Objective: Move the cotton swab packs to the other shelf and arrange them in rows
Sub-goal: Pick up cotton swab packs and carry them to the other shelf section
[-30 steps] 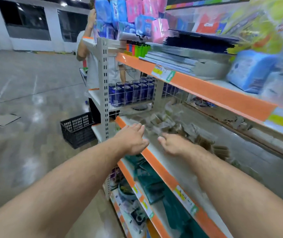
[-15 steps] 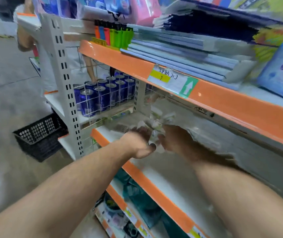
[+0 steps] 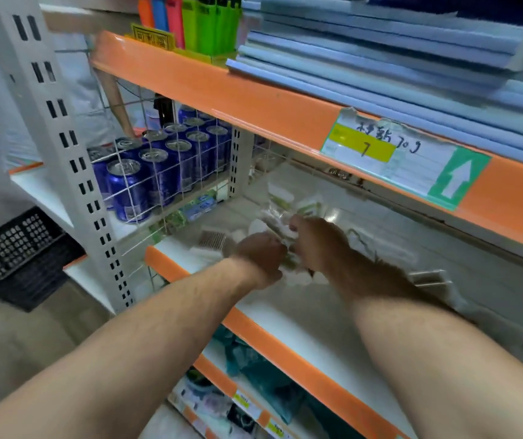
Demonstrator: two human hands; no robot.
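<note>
Both hands in on the middle shelf (image 3: 288, 324) near its left end, left hand (image 3: 258, 258) and right hand (image 3: 315, 240) closed together around a bunch of cotton swab packs (image 3: 280, 218). More loose packs scattered toward the back edge, blurred. Gathering stage only by the look of it: nothing carried across, no rows in sight.

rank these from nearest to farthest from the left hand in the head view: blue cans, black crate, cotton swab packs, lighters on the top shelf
1. Cotton swab packs: right at the left hand, between both hands on the middle shelf.
2. Blue cans: up and left, behind the wire grid.
3. Lighters and black crate: too close to call; lighters above, crate far left on the floor.
</note>
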